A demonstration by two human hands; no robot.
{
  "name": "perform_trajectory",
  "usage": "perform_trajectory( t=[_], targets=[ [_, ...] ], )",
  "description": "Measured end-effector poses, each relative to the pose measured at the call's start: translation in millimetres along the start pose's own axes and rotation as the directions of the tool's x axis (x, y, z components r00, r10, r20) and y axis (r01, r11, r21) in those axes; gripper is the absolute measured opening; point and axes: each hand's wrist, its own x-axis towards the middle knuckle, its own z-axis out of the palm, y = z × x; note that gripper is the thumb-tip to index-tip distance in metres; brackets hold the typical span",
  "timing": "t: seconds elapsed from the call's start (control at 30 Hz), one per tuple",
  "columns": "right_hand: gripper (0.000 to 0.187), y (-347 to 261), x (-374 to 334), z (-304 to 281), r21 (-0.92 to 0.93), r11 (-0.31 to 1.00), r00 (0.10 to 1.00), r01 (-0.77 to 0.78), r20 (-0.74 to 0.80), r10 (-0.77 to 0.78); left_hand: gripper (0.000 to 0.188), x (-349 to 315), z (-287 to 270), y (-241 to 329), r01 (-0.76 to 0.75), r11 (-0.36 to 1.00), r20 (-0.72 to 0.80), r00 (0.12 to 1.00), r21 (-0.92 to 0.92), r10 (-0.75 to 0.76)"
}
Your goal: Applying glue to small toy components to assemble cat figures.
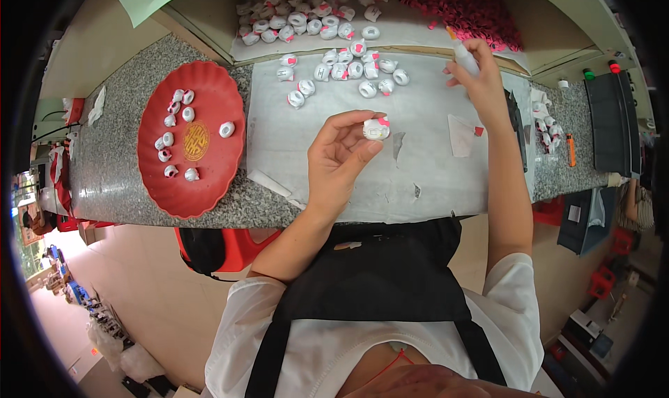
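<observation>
My left hand [338, 157] pinches a small white cat-head figure [376, 128] with a pink patch on top, between thumb and fingers above the paper-covered worktop. In my right hand [477, 84] is a white squeeze bottle [465, 58] with a narrow orange-yellow tip. That tip points up and left, close to the front edge of a heap of small pink pieces [463, 11]. Beyond my left hand lies a loose group of white figures [341, 71], some with pink patches. What the bottle holds cannot be seen.
To the left, a red scalloped tray [224, 168] carries several white figures. A larger pile of figures [300, 20] fills the shelf at the back. On the right are a dark bin [612, 123], an orange-handled tool [571, 150] and a bag of pieces [549, 133].
</observation>
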Motion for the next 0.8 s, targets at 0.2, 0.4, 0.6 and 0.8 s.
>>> perform_trajectory(
  t=[0.2,0.4,0.6,0.8],
  targets=[
    [0.027,36.0,61.4,11.6,-0.83,0.534,0.964,0.161,0.017,-0.264,0.029,-3.1,-1.9,0.1,0.048,0.998,-0.001,0.999,0.048,-0.048],
    [0.028,25.8,41.5,9.1,-0.821,0.527,0.964,0.222,0.106,-0.242,0.029,-6.5,-0.9,2.3,0.092,0.996,-0.04,0.995,-0.002,-0.092],
    [0.029,25.0,22.4,-1.9,-0.761,0.554,0.928,0.338,0.173,-0.329,0.029,-3.2,-0.3,3.6,0.101,0.995,-0.02,0.995,0.003,-0.101],
    [0.024,25.2,11.9,-11.8,-0.735,0.554,0.905,0.391,0.196,-0.378,0.029,-3.8,1.2,1.9,0.107,0.994,-0.032,0.994,0.014,-0.107]
  ],
)
